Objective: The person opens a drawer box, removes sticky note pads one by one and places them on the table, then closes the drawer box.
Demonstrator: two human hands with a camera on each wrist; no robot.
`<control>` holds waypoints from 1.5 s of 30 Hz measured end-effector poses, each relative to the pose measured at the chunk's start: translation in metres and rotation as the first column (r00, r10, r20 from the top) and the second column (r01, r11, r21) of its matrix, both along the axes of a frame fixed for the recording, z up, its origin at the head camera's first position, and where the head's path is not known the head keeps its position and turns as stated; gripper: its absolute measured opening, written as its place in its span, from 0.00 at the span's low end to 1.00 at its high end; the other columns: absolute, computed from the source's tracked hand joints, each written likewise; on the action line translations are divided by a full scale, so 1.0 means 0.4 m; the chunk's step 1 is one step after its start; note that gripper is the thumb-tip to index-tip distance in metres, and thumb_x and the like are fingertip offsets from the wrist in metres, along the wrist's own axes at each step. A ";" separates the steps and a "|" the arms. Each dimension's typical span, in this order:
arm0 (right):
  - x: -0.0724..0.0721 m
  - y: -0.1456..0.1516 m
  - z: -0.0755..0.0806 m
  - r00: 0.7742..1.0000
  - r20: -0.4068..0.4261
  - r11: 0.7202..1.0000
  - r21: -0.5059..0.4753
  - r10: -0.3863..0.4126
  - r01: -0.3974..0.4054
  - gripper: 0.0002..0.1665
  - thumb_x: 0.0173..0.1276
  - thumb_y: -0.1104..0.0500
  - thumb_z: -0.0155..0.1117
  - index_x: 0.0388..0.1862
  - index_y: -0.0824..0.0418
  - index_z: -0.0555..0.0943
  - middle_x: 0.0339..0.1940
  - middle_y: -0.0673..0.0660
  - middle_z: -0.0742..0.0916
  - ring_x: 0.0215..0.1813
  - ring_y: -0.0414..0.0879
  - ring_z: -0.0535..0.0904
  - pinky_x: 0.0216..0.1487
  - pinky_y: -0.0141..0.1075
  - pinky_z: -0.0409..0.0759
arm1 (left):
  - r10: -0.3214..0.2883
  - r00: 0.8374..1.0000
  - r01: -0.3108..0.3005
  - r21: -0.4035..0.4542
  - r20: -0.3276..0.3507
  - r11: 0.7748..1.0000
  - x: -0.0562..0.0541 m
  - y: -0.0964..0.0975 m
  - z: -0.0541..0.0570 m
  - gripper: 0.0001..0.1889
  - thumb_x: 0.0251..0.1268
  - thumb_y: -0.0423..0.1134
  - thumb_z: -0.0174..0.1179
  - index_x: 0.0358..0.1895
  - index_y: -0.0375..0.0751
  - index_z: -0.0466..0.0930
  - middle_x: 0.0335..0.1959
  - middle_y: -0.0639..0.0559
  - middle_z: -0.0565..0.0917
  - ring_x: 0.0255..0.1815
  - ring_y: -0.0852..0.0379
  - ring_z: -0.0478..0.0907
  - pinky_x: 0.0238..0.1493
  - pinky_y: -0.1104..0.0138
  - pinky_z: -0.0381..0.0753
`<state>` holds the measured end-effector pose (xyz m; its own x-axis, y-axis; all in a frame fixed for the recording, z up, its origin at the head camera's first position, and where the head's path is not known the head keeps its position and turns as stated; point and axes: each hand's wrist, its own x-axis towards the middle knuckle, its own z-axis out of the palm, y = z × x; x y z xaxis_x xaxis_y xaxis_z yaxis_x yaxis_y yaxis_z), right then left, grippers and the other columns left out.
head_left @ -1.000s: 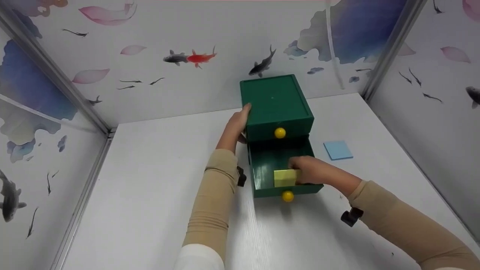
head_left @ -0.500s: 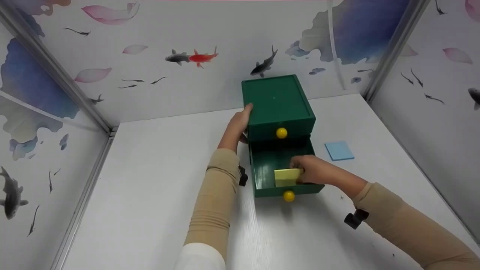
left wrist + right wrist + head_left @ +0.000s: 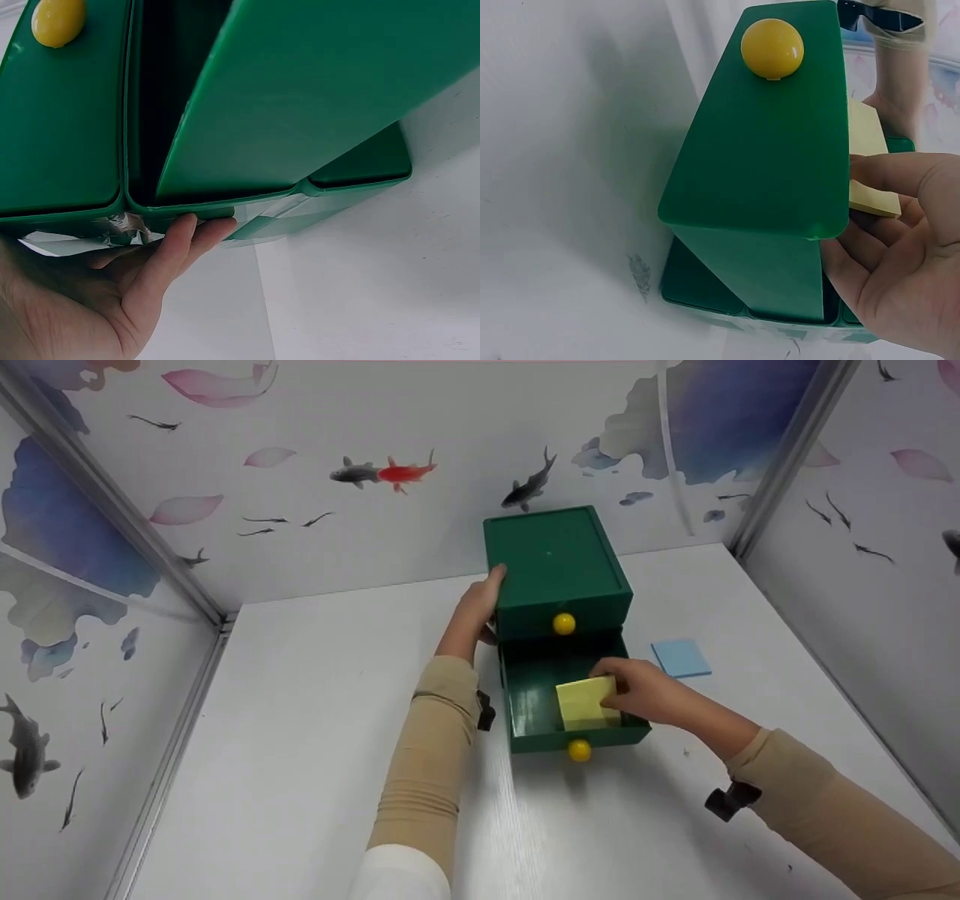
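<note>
A green drawer cabinet [image 3: 551, 551] stands against the back wall, its middle drawer [image 3: 534, 697] pulled out. My left hand [image 3: 477, 606] rests on the cabinet's left side; in the left wrist view its straight fingers [image 3: 169, 259] lie along that side. My right hand [image 3: 651, 691] pinches a yellow sticky note pad [image 3: 579, 705] between thumb and fingers, tilted up over the front part of the drawer. In the right wrist view the drawer front [image 3: 780, 142] hides part of the pad and fingertips.
A light blue sticky note pad [image 3: 681, 658] lies on the white table [image 3: 337, 735], right of the cabinet. Yellow round knobs stick out from the drawer fronts, one [image 3: 580, 750] on the pulled-out drawer. Printed walls border the table at the back and sides.
My right hand has lifted the yellow sticky note pad up and slightly right, so more of its face shows above the drawer front. My left hand stays on the cabinet.
</note>
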<state>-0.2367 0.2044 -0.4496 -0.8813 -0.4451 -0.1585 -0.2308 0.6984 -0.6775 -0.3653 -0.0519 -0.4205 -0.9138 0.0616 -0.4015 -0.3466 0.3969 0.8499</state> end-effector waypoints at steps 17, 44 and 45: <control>0.007 0.046 0.035 0.998 0.045 0.987 -0.152 -0.052 0.058 0.19 0.74 0.68 0.54 0.63 0.63 0.69 0.57 0.65 0.77 0.55 0.61 0.76 0.52 0.48 0.80 | 0.010 1.000 -0.010 0.013 -0.020 1.000 -0.005 0.000 -0.001 0.44 0.69 0.71 0.34 0.70 0.36 0.63 0.46 0.33 0.75 0.38 0.37 0.82 0.33 0.50 0.84; 0.023 0.147 0.043 0.984 -0.030 0.966 -0.200 -0.175 0.165 0.21 0.76 0.67 0.52 0.65 0.63 0.65 0.57 0.66 0.75 0.48 0.59 0.75 0.44 0.42 0.82 | -0.008 0.999 0.009 0.009 -0.040 1.000 0.006 -0.001 -0.002 0.43 0.68 0.72 0.33 0.70 0.39 0.64 0.49 0.33 0.75 0.37 0.39 0.82 0.35 0.51 0.84; 0.025 0.152 0.045 0.983 -0.032 0.965 -0.201 -0.181 0.172 0.21 0.76 0.67 0.52 0.65 0.63 0.65 0.57 0.66 0.75 0.49 0.59 0.75 0.44 0.42 0.82 | -0.007 0.999 0.008 0.003 -0.042 1.000 0.007 0.000 -0.003 0.43 0.68 0.72 0.33 0.70 0.39 0.64 0.49 0.33 0.75 0.37 0.39 0.82 0.35 0.51 0.84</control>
<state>-0.2265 0.2654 -0.4315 -0.9533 -0.2998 -0.0381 -0.1523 0.5856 -0.7962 -0.3625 -0.0520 -0.4215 -0.9293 0.0699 -0.3627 -0.3078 0.3964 0.8650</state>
